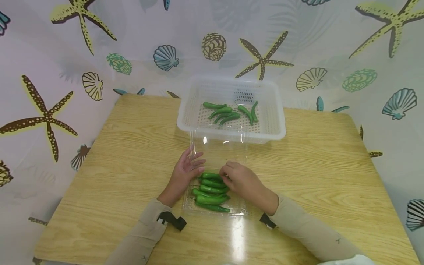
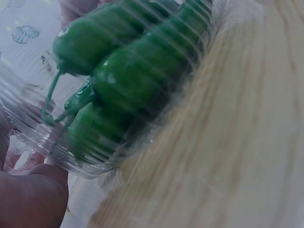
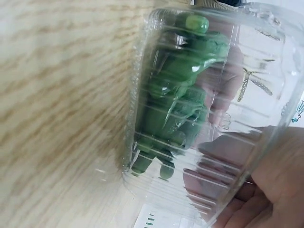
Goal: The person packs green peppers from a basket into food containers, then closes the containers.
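Left hand (image 1: 185, 173) is resting with relaxed fingers against the left edge of the clear clamshell tray (image 1: 238, 210); right hand (image 1: 241, 180) is curling its fingers onto the green peppers (image 1: 212, 191) inside it, though a firm grip cannot be confirmed; more loose peppers (image 1: 228, 112) are lying in the white basket (image 1: 278, 125) just behind; both containers are sitting on the wooden table (image 1: 331, 173) before a seashell-print backdrop (image 1: 165, 57); the tray's peppers are lying stacked, long axes running left to right.

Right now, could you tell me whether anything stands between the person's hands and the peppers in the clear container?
Nothing visible does. The clear container lies open, its lid folded back toward the white basket. The right hand already touches the top peppers, and the left hand rests at the container's left edge.
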